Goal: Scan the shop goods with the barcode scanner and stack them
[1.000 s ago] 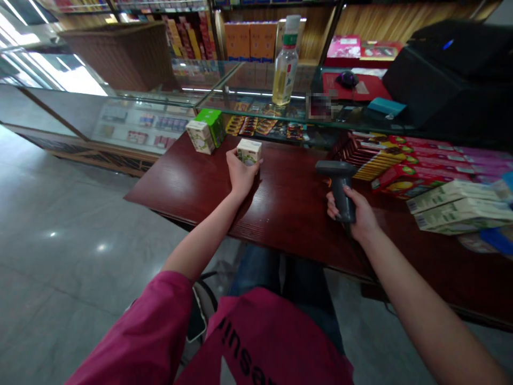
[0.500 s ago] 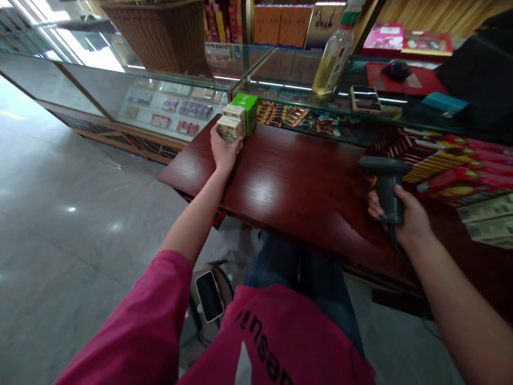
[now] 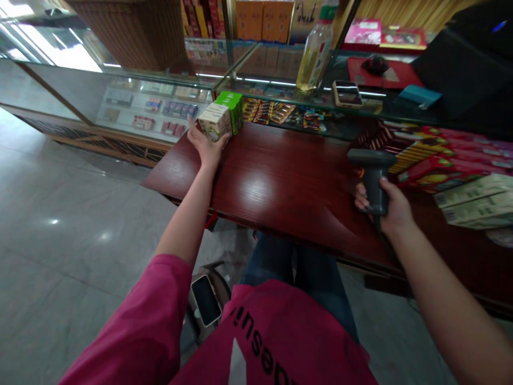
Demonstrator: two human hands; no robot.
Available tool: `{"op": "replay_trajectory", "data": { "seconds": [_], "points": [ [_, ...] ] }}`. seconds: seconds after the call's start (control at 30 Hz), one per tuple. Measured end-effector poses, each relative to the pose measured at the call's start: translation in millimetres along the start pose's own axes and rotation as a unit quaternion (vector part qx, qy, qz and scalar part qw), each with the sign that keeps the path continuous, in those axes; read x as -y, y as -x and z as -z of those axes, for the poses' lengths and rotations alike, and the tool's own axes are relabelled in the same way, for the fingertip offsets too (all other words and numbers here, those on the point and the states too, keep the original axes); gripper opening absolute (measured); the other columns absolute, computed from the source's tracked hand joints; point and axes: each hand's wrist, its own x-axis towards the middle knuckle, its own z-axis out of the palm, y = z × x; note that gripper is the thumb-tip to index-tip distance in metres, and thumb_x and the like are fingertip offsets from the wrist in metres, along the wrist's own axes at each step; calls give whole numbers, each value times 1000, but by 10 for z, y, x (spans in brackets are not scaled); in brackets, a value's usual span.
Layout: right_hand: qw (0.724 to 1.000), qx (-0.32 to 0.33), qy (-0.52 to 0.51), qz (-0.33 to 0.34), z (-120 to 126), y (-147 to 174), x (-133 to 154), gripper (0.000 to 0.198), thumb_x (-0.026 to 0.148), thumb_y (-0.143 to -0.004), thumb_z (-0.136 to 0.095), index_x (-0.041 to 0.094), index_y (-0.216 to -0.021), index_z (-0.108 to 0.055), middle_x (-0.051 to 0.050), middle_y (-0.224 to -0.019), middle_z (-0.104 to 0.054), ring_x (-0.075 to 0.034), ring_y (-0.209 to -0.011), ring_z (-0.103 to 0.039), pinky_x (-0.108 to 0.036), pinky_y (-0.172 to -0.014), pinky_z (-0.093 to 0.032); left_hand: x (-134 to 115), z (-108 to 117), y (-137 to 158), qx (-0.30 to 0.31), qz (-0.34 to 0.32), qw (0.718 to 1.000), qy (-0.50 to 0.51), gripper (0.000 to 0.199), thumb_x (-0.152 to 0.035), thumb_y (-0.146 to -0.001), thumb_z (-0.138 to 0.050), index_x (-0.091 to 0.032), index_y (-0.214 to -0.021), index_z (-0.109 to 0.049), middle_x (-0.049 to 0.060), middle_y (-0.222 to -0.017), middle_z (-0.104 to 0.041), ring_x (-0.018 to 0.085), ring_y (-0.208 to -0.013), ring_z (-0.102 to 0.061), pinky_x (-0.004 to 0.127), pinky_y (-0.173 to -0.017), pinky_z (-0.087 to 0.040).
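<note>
At the far left end of the dark red wooden desk, small white cartons stand against bright green boxes. My left hand is right at the near side of the white cartons, its fingers spread, with the thumb close to their lower edge. Whether it still touches them I cannot tell. A dark grey handheld barcode scanner is upright in my right hand, the fingers wrapped round its handle. Its head points left over the desk, and a cable hangs from the grip.
Behind the desk runs a glass display counter bearing a bottle, a phone and a mouse. Red packs and pale cartons lie at the right. Another phone rests on a stool below.
My left hand's fingers have spread from their grip on the white cartons, which now stand flush together against the green boxes. The scanner stays in my right hand. The view has shifted slightly.
</note>
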Motion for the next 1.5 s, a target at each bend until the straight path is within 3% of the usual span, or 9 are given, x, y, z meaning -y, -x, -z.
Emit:
{"op": "replay_trajectory", "data": {
  "seconds": [0.07, 0.13, 0.3, 0.47, 0.67, 0.8, 1.1, 1.3, 1.5],
  "points": [
    [1000, 15, -22, 8, 37, 21, -6, 40, 60, -78, -81, 28, -98, -67, 0, -72, -51, -13, -51, -33, -34, -48, -30, -289, -25, 73, -123, 31, 991, -37, 131, -87, -76, -81, -6, -165, -29, 20, -177, -29, 46, -169, 3, 65, -133, 3],
    [999, 22, -37, 23, 80, 64, -9, 39, 56, -80, -80, 26, -100, -65, 1, -73, -52, -12, -50, -40, -32, -47, -34, -583, -162, 170, -132, 5, 989, -67, 127, -79, -81, -84, -7, -168, -25, 21, -179, -23, 42, -169, -11, 61, -137, -3],
    [992, -37, -59, 108, 197, 296, -38, 42, 52, -74, -88, 26, -95, -61, 3, -76, -62, -11, -50, -48, -27, -43, -44, -1354, -1007, 538, 71, -137, 988, -11, 84, -56, -98, -75, -23, -166, -38, 18, -167, -43, 36, -162, -36, 56, -139, -24],
    [970, -143, -39, 195, 440, 609, -83, 42, 39, -71, -95, 28, -94, -62, 5, -77, -65, -11, -49, -52, -28, -44, -50, -2352, -2113, 1000, 232, -217, 946, 64, 74, -35, -102, -65, -22, -167, -34, 19, -163, -48, 33, -155, -46, 54, -133, -37],
    [951, -208, -56, 223, 785, 899, -130, 39, 37, -74, -90, 28, -97, -60, 6, -76, -65, -10, -47, -52, -27, -43, -50, -3232, -3265, 1174, 227, -223, 941, 112, 74, -30, -100, -63, -24, -169, -35, 17, -171, -42, 34, -166, -32, 57, -139, -24],
    [929, -256, -65, 259, 897, 1008, -184, 38, 35, -75, -87, 29, -98, -58, 7, -78, -65, -9, -46, -51, -26, -42, -49, -3563, -3711, 1184, 262, -228, 930, 125, 79, -46, -99, -70, -30, -169, -38, 14, -176, -38, 36, -171, -19, 61, -139, -16],
    [855, -390, -126, 318, 937, 1059, -244, 42, 37, -76, -83, 31, -107, -54, 8, -78, -60, -9, -48, -48, -26, -45, -46, -3942, -3812, 1372, 300, -312, 895, 112, 48, -39, -106, -65, -37, -153, -61, 7, -168, -53, 34, -167, -32, 60, -133, -29],
    [876, -354, -100, 313, 948, 1260, -99, 34, 33, -79, -84, 32, -100, -57, 5, -78, -58, -12, -52, -49, -31, -49, -51, -3685, -3435, 1454, 349, -338, 851, 200, 40, -34, -114, -45, -38, -149, -64, 6, -151, -66, 26, -144, -60, 49, -122, -48],
    [929, -267, -71, 246, 934, 1283, 155, 28, 34, -76, -81, 30, -95, -60, 4, -74, -56, -12, -51, -46, -30, -47, -47, -3193, -2826, 1214, 292, -264, 894, 213, 50, -50, -110, -57, -33, -157, -56, 11, -152, -65, 28, -142, -60, 47, -121, -50]
  ]
}}
